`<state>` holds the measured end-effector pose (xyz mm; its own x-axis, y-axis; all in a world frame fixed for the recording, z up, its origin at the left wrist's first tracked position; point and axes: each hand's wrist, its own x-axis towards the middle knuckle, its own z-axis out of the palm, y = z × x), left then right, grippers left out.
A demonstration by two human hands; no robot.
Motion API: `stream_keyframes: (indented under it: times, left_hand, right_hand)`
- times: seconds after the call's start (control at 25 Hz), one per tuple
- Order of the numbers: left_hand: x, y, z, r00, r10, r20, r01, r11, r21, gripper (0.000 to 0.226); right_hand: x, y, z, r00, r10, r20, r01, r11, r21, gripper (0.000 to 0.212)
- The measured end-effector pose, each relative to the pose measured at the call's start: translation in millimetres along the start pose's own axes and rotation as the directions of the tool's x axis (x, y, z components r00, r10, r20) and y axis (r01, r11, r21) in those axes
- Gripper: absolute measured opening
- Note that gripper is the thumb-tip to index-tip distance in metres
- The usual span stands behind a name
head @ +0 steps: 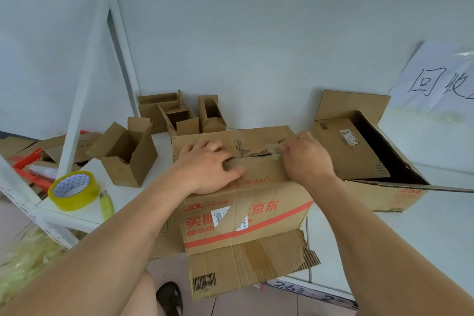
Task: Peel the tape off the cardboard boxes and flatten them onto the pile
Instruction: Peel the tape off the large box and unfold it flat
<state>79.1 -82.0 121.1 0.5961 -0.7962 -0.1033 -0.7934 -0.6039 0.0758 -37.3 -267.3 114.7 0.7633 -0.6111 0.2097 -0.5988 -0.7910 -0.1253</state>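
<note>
- Two hands work the top seam of the printed cardboard box [246, 213], which sits at the near edge of the white tabletop [423, 238], in the middle of the view.
- Left hand [207, 167] lies with fingers lightly bent, pressing the near flap down beside the seam.
- Right hand [305, 156] pinches a strip of clear tape [273, 147] at its 9 o'clock; the peeling step is under way.
- Judged next: a steady pull along the seam, left hand bracing, before any flattening.
- Corrugated board looks soft and worn: the torn front flap [248, 267] hangs off the edge with ragged fluting.
- At 3 o'clock lies an open box [372, 192] holding flattened sheets, probably the pile.
- Small open cartons [125, 154] and a glossy yellow tape roll [74, 190] sit at 9 o'clock.
</note>
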Motion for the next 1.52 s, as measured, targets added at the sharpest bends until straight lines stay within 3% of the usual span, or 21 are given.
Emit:
stream_keyframes:
  times: [0.08, 0.16, 0.28, 0.44, 0.52, 0.68, 0.76, 0.84, 0.92, 1.04, 1.16, 1.24, 1.32, 1.4, 1.44, 1.52]
  left_hand:
    - [7.3, 23.9, -1.2, 0.996, -0.071, 0.046, 0.072, 0.997, -0.008, 0.1]
    - [10.0, 41.5, 6.1, 0.994, -0.095, 0.058, 0.096, 0.995, -0.013, 0.108]
    - [11.4, 38.0, 14.0, 0.997, -0.059, 0.046, 0.059, 0.998, 0.003, 0.104]
    - [12.1, 27.2, 14.5, 0.998, -0.021, 0.059, 0.019, 0.999, 0.032, 0.102]
    - [14.0, 27.8, 12.6, 0.994, 0.035, 0.099, -0.04, 0.998, 0.045, 0.103]
    - [19.7, 37.1, 7.0, 0.994, 0.032, 0.105, -0.037, 0.998, 0.046, 0.101]
    - [23.7, 53.2, 9.5, 0.999, -0.002, 0.036, 0.0, 0.999, 0.039, 0.104]
    - [24.7, 69.5, 16.3, 1.0, -0.005, -0.003, 0.005, 0.998, 0.061, 0.116]
    - [23.4, 72.1, 18.4, 0.999, 0.029, 0.018, -0.031, 0.996, 0.082, 0.122]
    - [17.1, 61.6, 12.6, 0.993, 0.082, 0.085, -0.09, 0.991, 0.096, 0.121]
    - [14.9, 63.5, 8.1, 0.992, 0.074, 0.105, -0.088, 0.988, 0.128, 0.122]
    - [20.9, 76.3, 9.0, 0.993, 0.099, 0.071, -0.108, 0.983, 0.147, 0.119]
    - [30.2, 94.0, 12.0, 0.984, 0.166, 0.06, -0.172, 0.977, 0.124, 0.114]
    - [35.6, 106.1, 16.3, 0.975, 0.212, 0.067, -0.218, 0.969, 0.117, 0.11]
    - [36.3, 107.7, 18.3, 0.973, 0.221, 0.061, -0.227, 0.966, 0.125, 0.106]
    - [34.2, 103.5, 21.9, 0.973, 0.226, 0.052, -0.231, 0.964, 0.133, 0.1]
  right_hand:
    - [-6.7, -14.0, -0.4, 0.996, -0.054, 0.068, 0.059, 0.995, -0.077, 0.05]
    - [-5.9, -16.0, 2.3, 0.996, -0.031, 0.083, 0.038, 0.996, -0.081, 0.061]
    - [1.5, 7.1, 5.0, 0.998, -0.049, -0.03, 0.051, 0.997, 0.057, 0.028]
    - [6.4, 60.0, -9.6, 0.976, 0.151, -0.158, -0.117, 0.972, 0.205, 0.031]
    - [1.2, 60.7, -9.7, 0.986, 0.139, -0.088, -0.118, 0.97, 0.213, 0.024]
    - [-5.1, 31.3, -19.9, 0.977, 0.126, 0.173, -0.162, 0.963, 0.217, 0.044]
    - [-1.7, 27.1, -14.4, 0.982, 0.15, 0.117, -0.164, 0.979, 0.122, 0.046]
    - [4.2, 37.8, -6.9, 0.984, 0.174, 0.047, -0.18, 0.965, 0.189, 0.029]
    - [6.4, 59.2, -3.9, 0.966, 0.254, 0.05, -0.252, 0.877, 0.408, 0.032]
    - [-4.9, 81.0, 2.8, 0.908, 0.38, 0.176, -0.382, 0.578, 0.721, 0.034]
    - [-13.8, 80.3, 0.9, 0.925, 0.313, 0.216, -0.364, 0.566, 0.739, 0.017]
    - [-13.2, 70.5, -9.9, 0.922, 0.233, 0.308, -0.386, 0.525, 0.758, 0.028]
    - [-10.3, 61.0, -8.2, 0.925, 0.219, 0.312, -0.376, 0.655, 0.655, 0.048]
    - [-8.8, 55.3, 3.7, 0.943, 0.248, 0.223, -0.332, 0.752, 0.569, 0.039]
    - [-8.9, 57.7, 7.9, 0.94, 0.274, 0.205, -0.342, 0.714, 0.611, 0.031]
    - [-12.0, 71.0, 13.6, 0.899, 0.34, 0.275, -0.413, 0.452, 0.791, 0.019]
